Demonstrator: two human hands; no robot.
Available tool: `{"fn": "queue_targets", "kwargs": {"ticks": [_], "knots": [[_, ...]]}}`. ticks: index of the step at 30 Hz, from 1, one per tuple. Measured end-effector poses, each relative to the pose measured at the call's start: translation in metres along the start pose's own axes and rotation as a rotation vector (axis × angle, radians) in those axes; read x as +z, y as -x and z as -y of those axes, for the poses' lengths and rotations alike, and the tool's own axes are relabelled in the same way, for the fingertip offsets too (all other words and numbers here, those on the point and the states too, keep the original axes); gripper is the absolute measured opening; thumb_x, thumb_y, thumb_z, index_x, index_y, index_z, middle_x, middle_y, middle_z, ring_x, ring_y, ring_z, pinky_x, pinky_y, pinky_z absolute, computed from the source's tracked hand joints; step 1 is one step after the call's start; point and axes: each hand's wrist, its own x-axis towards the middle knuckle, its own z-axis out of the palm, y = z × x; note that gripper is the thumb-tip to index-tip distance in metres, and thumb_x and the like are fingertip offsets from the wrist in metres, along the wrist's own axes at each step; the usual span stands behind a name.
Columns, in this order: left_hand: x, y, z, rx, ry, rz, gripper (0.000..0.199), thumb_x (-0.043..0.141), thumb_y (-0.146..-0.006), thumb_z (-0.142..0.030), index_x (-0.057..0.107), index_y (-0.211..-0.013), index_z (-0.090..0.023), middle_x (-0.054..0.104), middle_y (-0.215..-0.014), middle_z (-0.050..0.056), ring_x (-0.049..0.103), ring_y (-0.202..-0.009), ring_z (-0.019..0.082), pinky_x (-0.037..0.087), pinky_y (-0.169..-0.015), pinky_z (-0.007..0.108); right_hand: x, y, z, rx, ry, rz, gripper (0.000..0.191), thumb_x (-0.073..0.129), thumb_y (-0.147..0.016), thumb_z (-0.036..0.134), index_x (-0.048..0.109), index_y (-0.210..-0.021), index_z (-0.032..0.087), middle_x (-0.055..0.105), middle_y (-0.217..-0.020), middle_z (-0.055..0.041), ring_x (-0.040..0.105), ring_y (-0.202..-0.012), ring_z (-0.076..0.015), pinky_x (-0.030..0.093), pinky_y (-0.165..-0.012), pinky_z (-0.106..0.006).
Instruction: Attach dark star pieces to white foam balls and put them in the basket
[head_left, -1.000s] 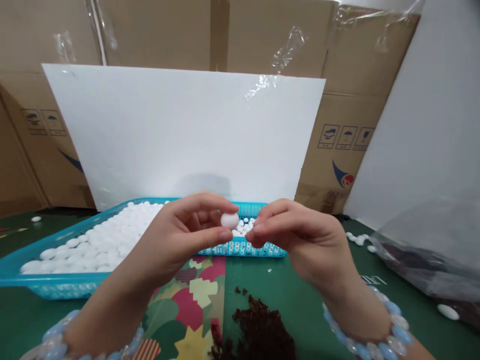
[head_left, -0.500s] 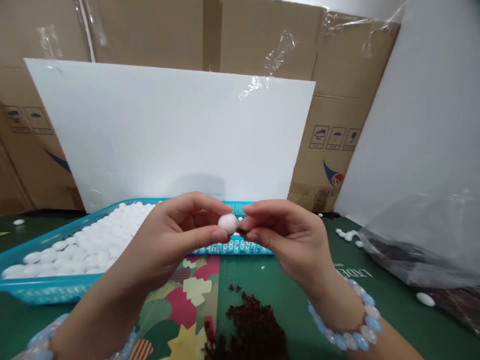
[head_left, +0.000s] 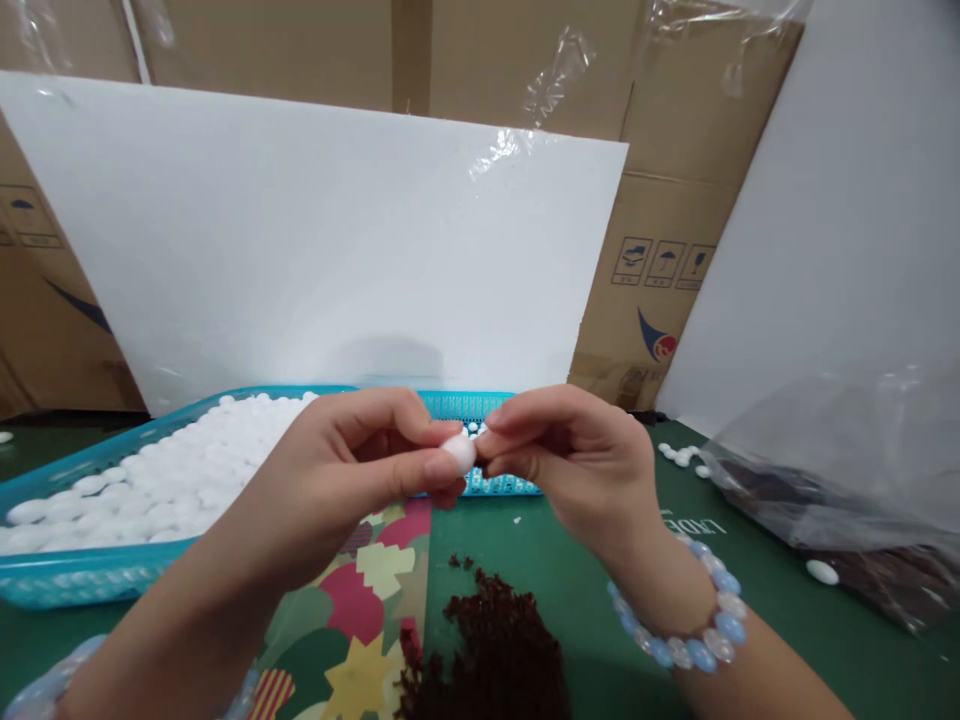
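Observation:
A small white ball [head_left: 460, 453] is pinched between the thumb and fingers of my left hand [head_left: 360, 450]. Just to its right, my right hand [head_left: 574, 450] pinches a bit of dark brown material [head_left: 482, 460] against the ball's side; the fingertips hide most of it. Below the hands, a loose pile of dark brown crumbly material [head_left: 510, 650] lies on the green surface. At the left, a blue basket [head_left: 97, 572] holds many white balls [head_left: 165, 485]. Behind my hands stands another blue basket [head_left: 469, 405] with several white balls in it.
A clear plastic bag [head_left: 825, 500] with dark material lies at the right, a white piece [head_left: 823, 572] beside it. More white pieces [head_left: 682, 455] lie near the bag. A white board [head_left: 337, 240] leans on cardboard boxes [head_left: 510, 60] at the back.
The camera view has shifted slightly, so the background sits a little further left and higher. Both hands stay together at the ball, which appears slightly turned in my left fingers.

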Motion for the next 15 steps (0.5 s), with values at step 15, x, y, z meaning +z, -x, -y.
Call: {"fn": "queue_targets", "kwargs": {"ticks": [15], "knots": [[0.0076, -0.0003, 0.0059, 0.001, -0.063, -0.091, 0.011, 0.051, -0.06, -0.014, 0.05, -0.05, -0.017, 0.053, -0.048, -0.009, 0.049, -0.048, 0.001, 0.04, -0.046, 0.008, -0.0048, -0.0007, -0.0033, -0.082, 0.289, 0.071, 0.022, 0.05, -0.063, 0.002, 0.047, -0.069, 0.023, 0.052, -0.058, 0.0085, 0.054, -0.055, -0.0031, 0.044, -0.051, -0.009]]}}
